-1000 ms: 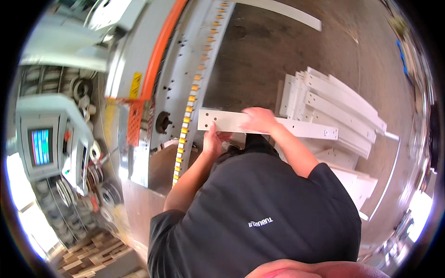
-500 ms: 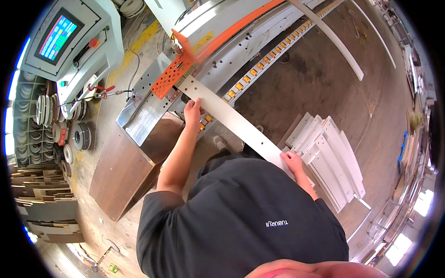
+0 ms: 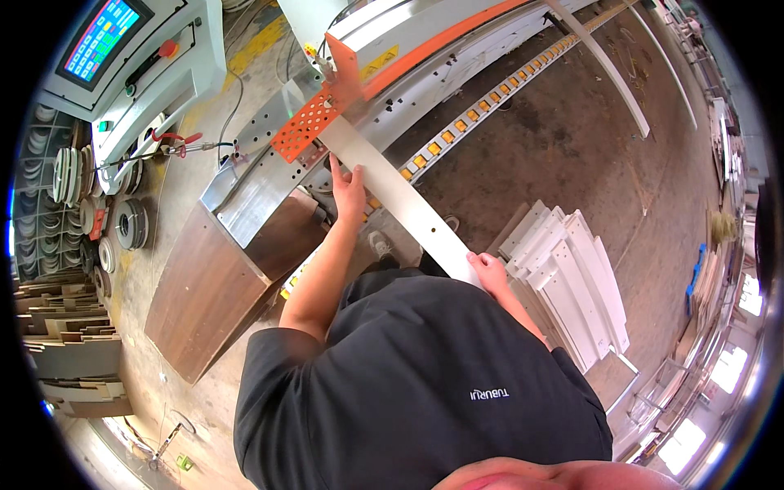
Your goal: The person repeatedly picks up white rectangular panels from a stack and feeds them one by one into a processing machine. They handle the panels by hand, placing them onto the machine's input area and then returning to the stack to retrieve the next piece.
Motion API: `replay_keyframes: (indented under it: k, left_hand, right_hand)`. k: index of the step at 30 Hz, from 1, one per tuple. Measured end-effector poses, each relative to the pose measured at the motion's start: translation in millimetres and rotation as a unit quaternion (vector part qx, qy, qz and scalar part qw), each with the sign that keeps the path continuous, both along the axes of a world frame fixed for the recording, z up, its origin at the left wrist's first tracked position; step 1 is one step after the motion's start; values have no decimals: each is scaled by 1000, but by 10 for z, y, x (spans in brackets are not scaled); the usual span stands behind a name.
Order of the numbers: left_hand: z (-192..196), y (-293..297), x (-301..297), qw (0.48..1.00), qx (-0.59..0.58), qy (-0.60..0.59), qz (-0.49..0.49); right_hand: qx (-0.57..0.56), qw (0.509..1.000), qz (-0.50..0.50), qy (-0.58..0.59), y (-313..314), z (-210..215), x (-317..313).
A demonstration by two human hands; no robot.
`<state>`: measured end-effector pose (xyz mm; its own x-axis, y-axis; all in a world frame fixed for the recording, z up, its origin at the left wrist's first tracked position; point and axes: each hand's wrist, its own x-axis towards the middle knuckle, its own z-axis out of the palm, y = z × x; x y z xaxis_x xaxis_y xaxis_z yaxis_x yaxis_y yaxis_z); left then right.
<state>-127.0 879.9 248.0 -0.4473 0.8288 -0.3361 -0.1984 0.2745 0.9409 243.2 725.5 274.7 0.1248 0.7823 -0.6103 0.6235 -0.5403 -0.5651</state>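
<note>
A long white board [image 3: 400, 200] runs slantwise from in front of my body up to the machine. Its far end passes beneath a perforated orange guard [image 3: 306, 128] and is hidden there. My right hand [image 3: 488, 271] grips the near end at its right edge, thumb on top. Beside the left edge, close to the guard, is my left hand [image 3: 349, 196]. Its index finger points forward and its thumb stands apart, touching or very near the board's edge. One small dark hole shows in the board's near half.
A control panel with a lit screen [image 3: 100, 39] stands at far left. Yellow rollers [image 3: 447, 137] line the machine's side. To the right lies a stack of white boards [image 3: 563, 282]. A brown wood-grain panel [image 3: 208, 290] stands at left, near coiled edging rolls [image 3: 131, 224].
The board has slid forward under the orange guard, hiding the holes at its far end. My right hand has moved forward with it. My left hand's index finger has straightened out.
</note>
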Motion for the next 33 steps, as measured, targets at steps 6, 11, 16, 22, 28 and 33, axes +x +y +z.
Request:
replay_keyframes:
  k: [6, 11, 16, 22, 28, 33]
  left_hand:
    - [-77, 115, 7, 997, 10, -72, 1]
    - [-109, 333, 203, 996, 17, -88, 6]
    - [-196, 667, 455, 995, 25, -91, -13]
    - [-114, 1091, 906, 982, 55, -179, -9]
    - [-145, 1276, 1026, 986, -42, 7, -160]
    - [-415, 923, 1303, 833, 66, 446, -319]
  right_hand:
    - [-15, 999, -11, 33, 147, -50, 124]
    - [-15, 1000, -14, 24, 328, -109, 347]
    - [-11, 1000, -11, 19, 662, -163, 673]
    - [29, 999, 9, -34, 1070, -201, 1064]
    - [442, 887, 57, -118, 1210, 389, 848]
    - [311, 916, 215, 136, 741, 386, 1021]
